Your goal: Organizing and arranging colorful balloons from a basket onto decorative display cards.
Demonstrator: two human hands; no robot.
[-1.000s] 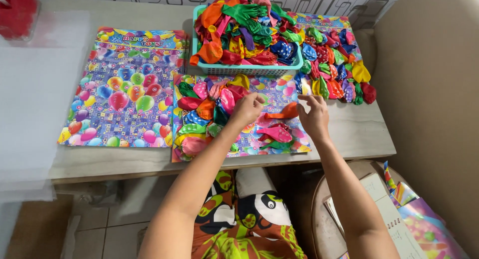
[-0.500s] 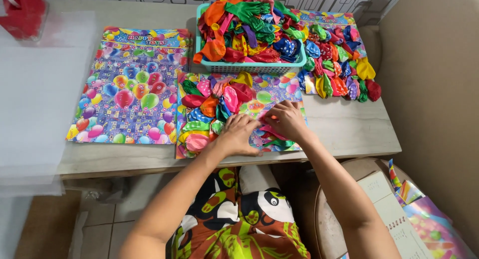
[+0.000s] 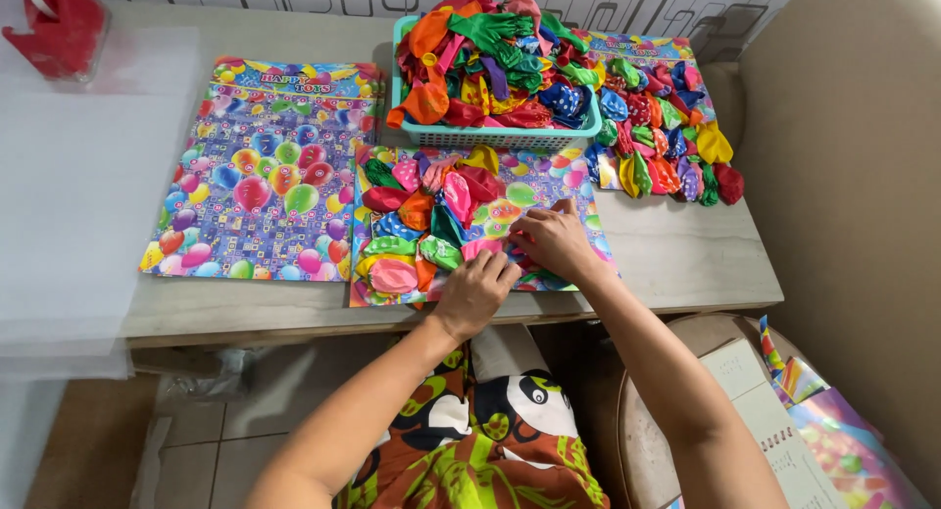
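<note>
**A:** What step is this, going by the hands?

**B:** Fixing balloons onto a printed backing card (image 3: 549,191), I'd judge. Nearest the body, the left hand (image 3: 477,291) lies flat on the card's near edge, fingers spread and pressed down, gripping nothing. Just beyond and touching it, the right hand (image 3: 556,239) is cupped low over a pink uninflated balloon (image 3: 482,246), fingertips bunched at it. Whether they actually pinch it I cannot tell (the knuckles hide the tips).

**A:** And the next move?

**B:** Probably seating that balloon in line with its neighbours while the left hand steadies the card. It calls for a light, exact touch, since the rubber is limp and slides.

**A:** How does the card look?

**B:** It lies flat at the front of the table (image 3: 676,259), its left half already covered with rows of red, orange, green and pink balloons, the right half mostly bare print.

**A:** Farther back?

**B:** A bare card (image 3: 265,176) lies to the left, a teal basket (image 3: 490,137) heaped with loose balloons sits just behind, and a filled card (image 3: 667,127) lies at the far right.
</note>
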